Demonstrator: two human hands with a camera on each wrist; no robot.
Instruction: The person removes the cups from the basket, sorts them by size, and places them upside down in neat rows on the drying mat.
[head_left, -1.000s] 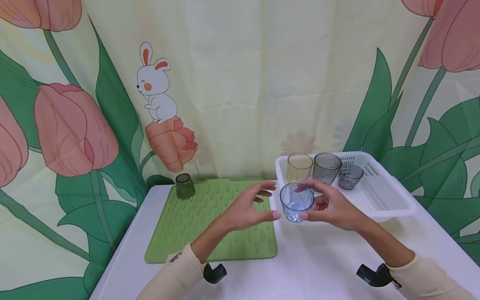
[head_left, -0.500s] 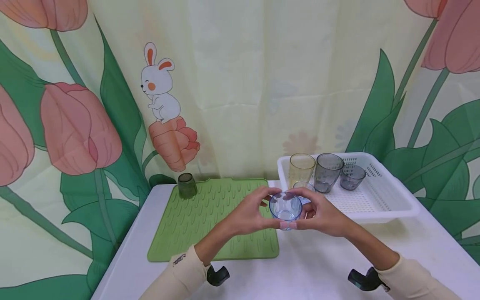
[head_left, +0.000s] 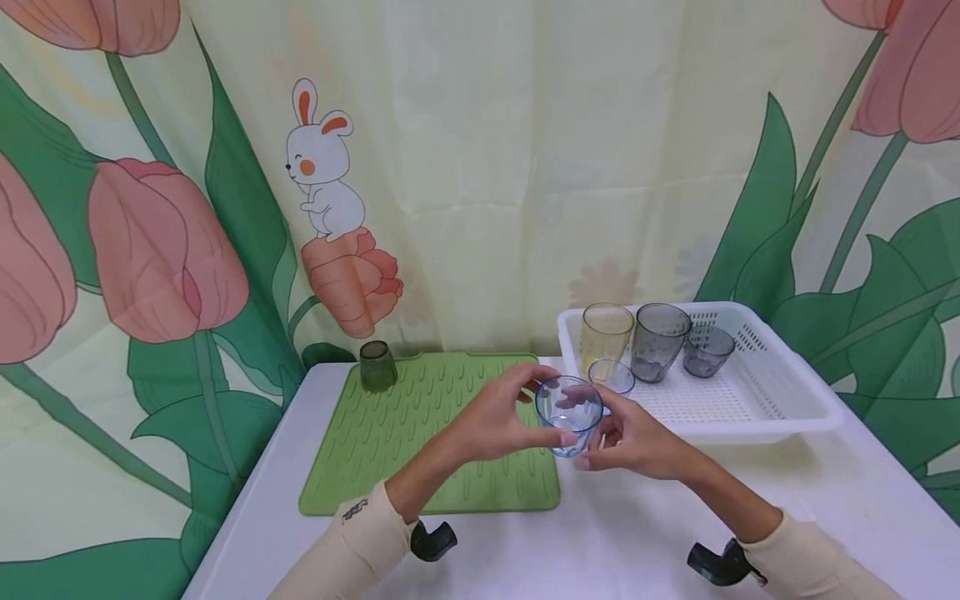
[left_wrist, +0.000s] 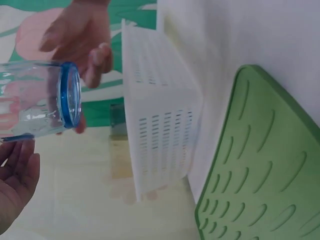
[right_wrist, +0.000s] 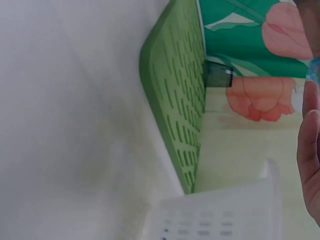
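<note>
A clear blue-tinted drinking glass is held in the air near the right edge of the green ridged mat. My left hand grips it from the left side, thumb across the front and fingers behind. Close at its right side is my right hand, with fingers loosely bent and the thumb off the glass. The left wrist view shows that right hand apart from the glass. Only the edge of my right hand shows in the right wrist view.
A white perforated basket stands on the right of the white table. It holds a yellow glass, two grey glasses and another bluish glass. A dark green glass stands upside down at the mat's far left corner.
The glass went from my right hand alone, leftward to both hands, and now into my left hand's grip. My right thumb has moved down off it.
</note>
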